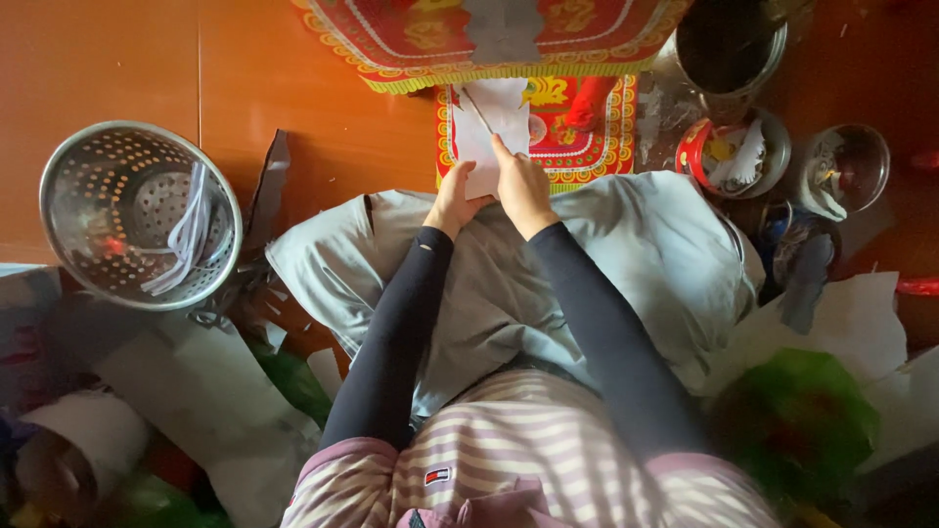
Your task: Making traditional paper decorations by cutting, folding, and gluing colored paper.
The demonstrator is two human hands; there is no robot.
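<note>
To the far left of both grips a perforated metal colander sits on the wooden floor, holding pale paper strips, well apart from the hands. The left hand closes its grip on the near lower edge of a white paper sheet, thumb on top; the right hand sits just beside it, touching the same sheet, fingers pinched on its middle. The sheet's long axis runs straight away from both grips, over red and gold decorated paper. Grey cloth covers the lap beneath. Right of the grips stand small metal bowls of scraps
</note>
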